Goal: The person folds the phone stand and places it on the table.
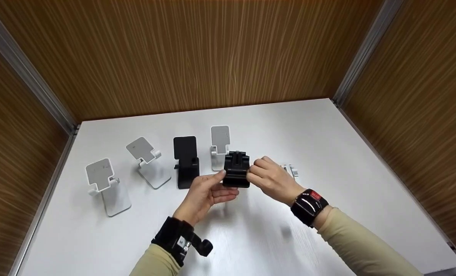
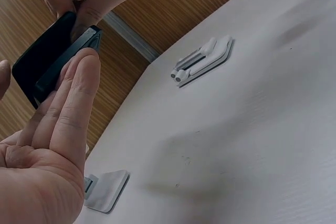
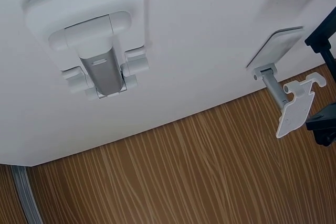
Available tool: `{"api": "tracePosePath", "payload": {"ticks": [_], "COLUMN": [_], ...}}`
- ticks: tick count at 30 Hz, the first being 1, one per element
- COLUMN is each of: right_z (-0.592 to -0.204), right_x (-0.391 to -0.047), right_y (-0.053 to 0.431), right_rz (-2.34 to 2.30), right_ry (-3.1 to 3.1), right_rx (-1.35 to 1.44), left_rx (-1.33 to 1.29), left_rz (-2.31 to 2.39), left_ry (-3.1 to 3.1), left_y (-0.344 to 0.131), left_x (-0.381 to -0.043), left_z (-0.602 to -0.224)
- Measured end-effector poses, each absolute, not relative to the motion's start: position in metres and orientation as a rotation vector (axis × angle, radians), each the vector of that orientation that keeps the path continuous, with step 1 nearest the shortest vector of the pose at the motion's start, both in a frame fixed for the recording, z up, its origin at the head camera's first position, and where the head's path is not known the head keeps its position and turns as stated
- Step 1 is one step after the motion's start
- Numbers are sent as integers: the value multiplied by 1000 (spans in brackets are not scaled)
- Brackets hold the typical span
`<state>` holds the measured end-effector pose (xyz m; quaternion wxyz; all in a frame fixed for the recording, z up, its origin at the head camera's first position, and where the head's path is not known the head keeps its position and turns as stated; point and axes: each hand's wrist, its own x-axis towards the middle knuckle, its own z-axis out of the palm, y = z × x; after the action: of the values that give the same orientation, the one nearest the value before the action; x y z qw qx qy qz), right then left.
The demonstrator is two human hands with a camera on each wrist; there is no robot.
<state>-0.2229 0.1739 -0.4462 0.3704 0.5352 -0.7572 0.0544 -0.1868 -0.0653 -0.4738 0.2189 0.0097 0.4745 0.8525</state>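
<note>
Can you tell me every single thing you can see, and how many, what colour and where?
Held stand: 1, black, between the hands
Standing black stand: 1, black, left of the held stand
Standing white stands: 3, white and grey, two at the left, one just behind the held stand
Folded white stand: 1, white and grey, lying at the right
Table: 1, white, under the stands
Walls: 3, brown wood-grain, back and both sides
Metal strips: several, grey, at the wall corners and table sides
Wristbands: 2, black, one per wrist
Sleeves: 2, yellowish, on the forearms
Left hand: 1, holding the held stand
Right hand: 1, pinching its right edge
</note>
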Motion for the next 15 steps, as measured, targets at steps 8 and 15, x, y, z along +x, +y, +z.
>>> {"api": "tracePosePath", "payload": {"ticks": [8,15], "right_z": [-446,-449], "right_x": [-225,-223], "right_y": [176,179], "right_rz": [197,513], "right_ry": [-1967,-2116], "right_rx": [1358,1263], "left_rx": [32,51], "left_rz": [2354,2370], "left_ry": [1296,1286], "left_y": [-65,-67], "left_x": [-188,-188], "left_z": [-474,-475]}}
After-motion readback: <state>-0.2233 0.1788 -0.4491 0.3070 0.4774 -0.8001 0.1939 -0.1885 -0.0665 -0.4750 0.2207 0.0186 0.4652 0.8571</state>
